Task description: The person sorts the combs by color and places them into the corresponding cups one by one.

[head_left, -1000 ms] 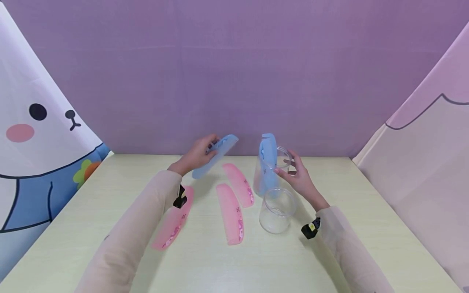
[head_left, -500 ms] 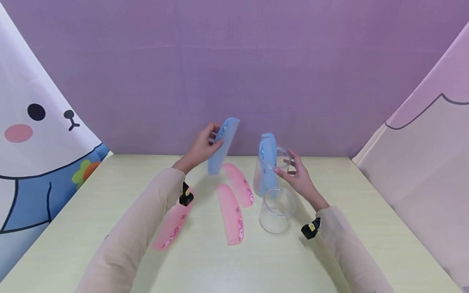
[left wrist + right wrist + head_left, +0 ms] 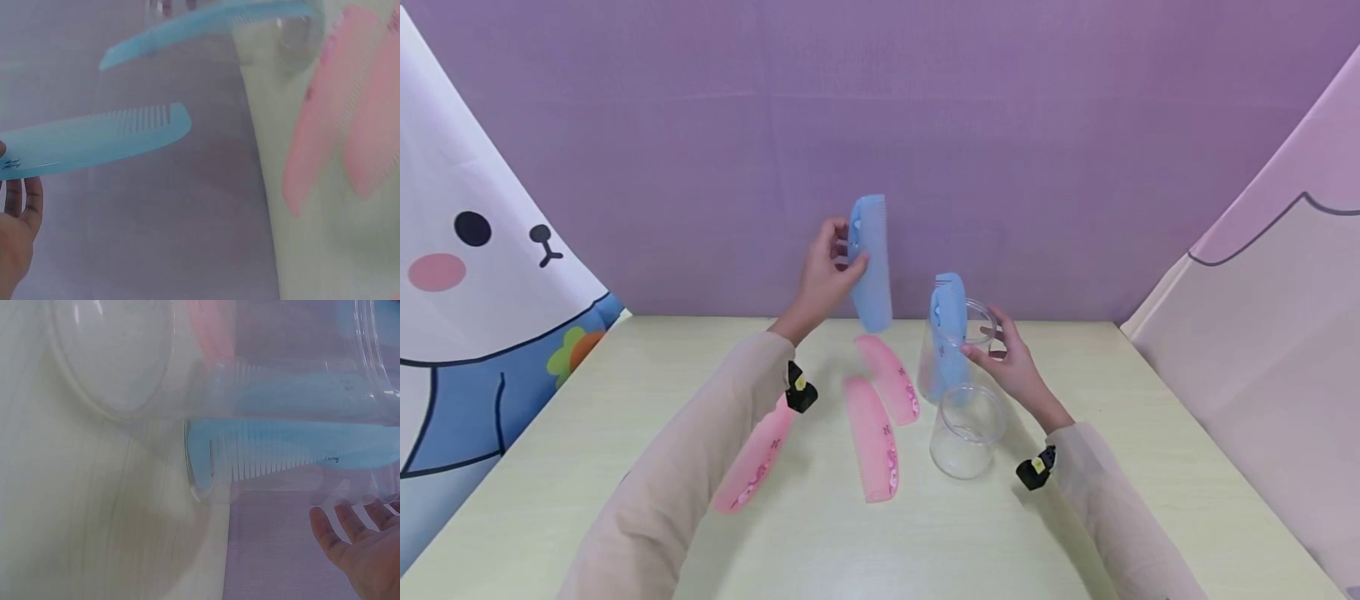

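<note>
My left hand [image 3: 826, 271] pinches a blue comb [image 3: 871, 267] between thumb and fingers, holding it nearly upright above the back of the table. In the left wrist view this comb [image 3: 81, 147] lies across the picture, its toothed end away from the hand [image 3: 15, 244]. My right hand [image 3: 1013, 365] grips the rear clear plastic cup [image 3: 928, 375] near its rim, thumb in front and fingers behind. Blue comb plastic [image 3: 951, 321] stands inside that cup and sticks out above the rim. In the right wrist view the fingertips [image 3: 322, 522] are at the cup's side.
A second clear cup [image 3: 964, 458] stands just in front of the gripped one. Three pink combs lie on the table: one [image 3: 889, 379] at the back, one [image 3: 872, 442] in the middle, one [image 3: 756, 462] partly under the left forearm. A purple backdrop [image 3: 880, 150] rises behind the table.
My left hand has lifted the blue comb up and to the right, turning it from slanted to nearly upright. The right hand and both cups have stayed in place.
</note>
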`<state>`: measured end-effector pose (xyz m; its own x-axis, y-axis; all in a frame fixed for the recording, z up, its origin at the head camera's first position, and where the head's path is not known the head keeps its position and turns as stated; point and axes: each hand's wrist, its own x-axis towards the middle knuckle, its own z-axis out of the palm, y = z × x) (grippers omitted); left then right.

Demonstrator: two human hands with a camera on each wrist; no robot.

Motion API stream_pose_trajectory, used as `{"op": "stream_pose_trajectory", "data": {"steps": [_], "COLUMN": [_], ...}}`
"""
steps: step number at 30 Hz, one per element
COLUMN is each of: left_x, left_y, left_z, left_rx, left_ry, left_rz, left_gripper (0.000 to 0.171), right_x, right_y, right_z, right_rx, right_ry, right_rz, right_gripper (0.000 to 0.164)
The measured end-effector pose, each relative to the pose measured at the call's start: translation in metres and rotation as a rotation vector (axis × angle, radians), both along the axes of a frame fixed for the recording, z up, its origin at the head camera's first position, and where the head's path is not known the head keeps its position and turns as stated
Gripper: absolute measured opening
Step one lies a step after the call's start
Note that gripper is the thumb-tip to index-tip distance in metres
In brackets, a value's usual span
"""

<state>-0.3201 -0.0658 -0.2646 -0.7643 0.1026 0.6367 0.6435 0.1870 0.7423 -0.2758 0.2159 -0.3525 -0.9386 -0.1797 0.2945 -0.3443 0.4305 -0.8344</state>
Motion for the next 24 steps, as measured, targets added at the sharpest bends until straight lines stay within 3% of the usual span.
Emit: {"op": "stream_pose_trajectory", "data": {"steps": [4,16,24], "left_x": [0.018,0.026,0.030], "left_y": [0.009,0.030,0.044], "left_z": [0.017,0.028,0.028], "left_rx": [0.069,0.191,0.194], "left_ry": [0.001,0.072,0.070], "left_rz": [0.006,-0.003,-0.019], "left_gripper": [0.036,0.034,0.035], "right_x": [0.007,0.006,0.008], "right_y": [-0.004,-0.004,-0.004], "right_z": [0.007,0.009,0.009], "right_rx": [0.001,0.000,-0.005], "right_ry": [-0.004,-0.020,-0.015], "right_rz": [0.002,-0.004,-0.001], "right_gripper": [0.076,0.075,0.075]}}
